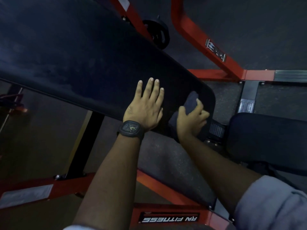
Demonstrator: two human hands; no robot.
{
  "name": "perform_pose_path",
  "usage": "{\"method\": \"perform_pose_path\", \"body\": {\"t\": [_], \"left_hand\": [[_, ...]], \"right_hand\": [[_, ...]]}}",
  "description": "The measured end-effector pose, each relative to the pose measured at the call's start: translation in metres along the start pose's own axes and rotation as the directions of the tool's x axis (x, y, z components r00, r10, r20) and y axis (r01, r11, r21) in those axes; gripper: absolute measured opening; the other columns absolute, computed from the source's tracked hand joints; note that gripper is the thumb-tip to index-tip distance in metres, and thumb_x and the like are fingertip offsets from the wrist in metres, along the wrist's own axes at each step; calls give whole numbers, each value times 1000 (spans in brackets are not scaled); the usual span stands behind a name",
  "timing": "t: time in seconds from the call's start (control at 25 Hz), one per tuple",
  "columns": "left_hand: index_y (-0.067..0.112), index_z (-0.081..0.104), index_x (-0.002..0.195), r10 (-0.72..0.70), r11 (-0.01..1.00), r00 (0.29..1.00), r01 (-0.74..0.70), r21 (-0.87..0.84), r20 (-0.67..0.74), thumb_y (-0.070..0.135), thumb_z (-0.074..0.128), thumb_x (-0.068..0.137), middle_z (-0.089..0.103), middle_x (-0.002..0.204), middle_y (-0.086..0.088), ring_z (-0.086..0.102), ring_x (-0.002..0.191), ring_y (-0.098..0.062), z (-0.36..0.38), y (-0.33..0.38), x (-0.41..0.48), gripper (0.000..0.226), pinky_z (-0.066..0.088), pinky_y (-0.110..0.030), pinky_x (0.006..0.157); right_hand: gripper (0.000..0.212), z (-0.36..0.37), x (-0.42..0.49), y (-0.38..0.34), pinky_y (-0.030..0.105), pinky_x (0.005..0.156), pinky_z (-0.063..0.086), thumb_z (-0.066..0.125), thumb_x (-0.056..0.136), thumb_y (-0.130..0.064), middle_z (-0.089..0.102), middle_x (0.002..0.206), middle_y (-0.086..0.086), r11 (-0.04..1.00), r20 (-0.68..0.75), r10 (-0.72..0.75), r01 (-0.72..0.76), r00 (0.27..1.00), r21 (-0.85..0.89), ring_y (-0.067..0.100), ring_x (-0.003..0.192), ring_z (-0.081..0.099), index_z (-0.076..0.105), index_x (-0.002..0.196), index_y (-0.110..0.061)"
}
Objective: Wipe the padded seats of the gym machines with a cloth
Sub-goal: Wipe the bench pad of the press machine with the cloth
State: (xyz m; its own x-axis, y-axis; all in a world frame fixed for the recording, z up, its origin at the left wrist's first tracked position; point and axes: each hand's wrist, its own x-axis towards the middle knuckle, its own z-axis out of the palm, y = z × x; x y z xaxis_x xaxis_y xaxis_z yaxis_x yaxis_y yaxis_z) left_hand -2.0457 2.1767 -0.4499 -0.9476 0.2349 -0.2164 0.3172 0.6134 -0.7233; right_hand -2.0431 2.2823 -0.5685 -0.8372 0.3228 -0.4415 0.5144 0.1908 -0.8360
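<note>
Both touch the pad (83, 55): left hand (144, 107) flat, right hand (191, 121) gripping a likely cloth (191, 100).

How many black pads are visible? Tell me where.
2: long pad across upper left and centre; smaller pad at right edge. More may be off-frame.

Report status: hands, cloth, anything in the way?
Left hand flat on the long black pad. Right hand grips the dark cloth at the pad's rounded end. Nothing else on the pad.
</note>
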Motion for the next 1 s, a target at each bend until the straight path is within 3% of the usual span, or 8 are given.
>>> {"method": "perform_pose_path", "body": {"t": [0.16, 0.32, 0.48, 0.52, 0.64, 0.8, 0.96, 1.0], "left_hand": [[6, 20, 159, -11, 1000, 1000, 11, 21, -29, 49, 16, 104, 16, 166, -24, 12, 154, -41, 3, 4, 3, 70, 9, -62, 122], [6, 22, 159, -17, 999, 999, 19, 28, -48, 54, 17, 103, 18, 165, -24, 14, 154, -40, 5, 4, 2, 74, 13, -62, 122], [7, 20, 159, -11, 999, 999, 13, 38, -49, 56, 16, 102, 16, 166, -24, 13, 154, -39, 8, 5, 3, 76, 9, -61, 122], [7, 21, 159, -12, 1000, 999, 14, 27, -52, 57, 16, 102, 16, 166, -24, 13, 154, -39, 7, 5, 3, 76, 9, -61, 122], [7, 22, 159, -7, 1000, 999, 8, 24, -54, 57, 17, 101, 17, 165, -24, 14, 154, -39, 6, 6, 3, 76, 11, -61, 122], [7, 20, 159, 6, 1000, 998, -4, 31, -57, 57, 16, 101, 16, 166, -24, 12, 155, -39, 6, 5, 3, 76, 11, -61, 122], [7, 20, 159, 1, 1000, 998, 0, 20, -58, 57, 17, 102, 16, 166, -24, 13, 154, -39, 7, 5, 2, 76, 12, -62, 122], [7, 19, 160, 3, 1000, 999, -1, 29, -54, 57, 16, 102, 15, 166, -24, 12, 155, -39, 7, 6, 2, 76, 12, -62, 122]], "right_hand": [[69, -3, -15, 32, 41, 88, 45, 66, 83, -40, 45, 133, 11, 797, 107, -571, 581, 814, -167, 31, 111, 48, 43, 145, -25], [67, 2, -1, 18, 48, 95, 46, 68, 85, -32, 41, 138, 13, 998, -49, 51, -50, 997, 33, 36, 117, 47, 43, 146, -23], [67, -8, -9, 47, 39, 91, 44, 65, 81, -36, 40, 137, 11, 777, 131, -609, 622, 782, -97, 31, 115, 46, 44, 143, -22], [67, -10, 2, 48, 40, 91, 44, 65, 81, -34, 39, 138, 10, 811, 123, -566, 578, 815, -95, 31, 116, 46, 44, 143, -23], [70, -1, -3, 20, 46, 99, 43, 67, 85, -27, 36, 143, 13, 996, 0, 66, -66, 998, 67, 36, 120, 42, 40, 149, -23], [72, -11, -11, 50, 41, 88, 45, 57, 82, -38, 29, 148, 8, 760, 190, -626, 646, 756, -66, 32, 120, 40, 32, 150, -34], [75, -3, -3, 17, 50, 97, 46, 61, 87, -30, 22, 158, 7, 1000, 60, 23, -24, 998, 19, 35, 127, 37, 28, 154, -39], [75, -3, -8, 17, 49, 97, 46, 60, 87, -30, 19, 161, 6, 995, 79, -95, 98, 992, -31, 34, 127, 37, 27, 154, -40]]}}
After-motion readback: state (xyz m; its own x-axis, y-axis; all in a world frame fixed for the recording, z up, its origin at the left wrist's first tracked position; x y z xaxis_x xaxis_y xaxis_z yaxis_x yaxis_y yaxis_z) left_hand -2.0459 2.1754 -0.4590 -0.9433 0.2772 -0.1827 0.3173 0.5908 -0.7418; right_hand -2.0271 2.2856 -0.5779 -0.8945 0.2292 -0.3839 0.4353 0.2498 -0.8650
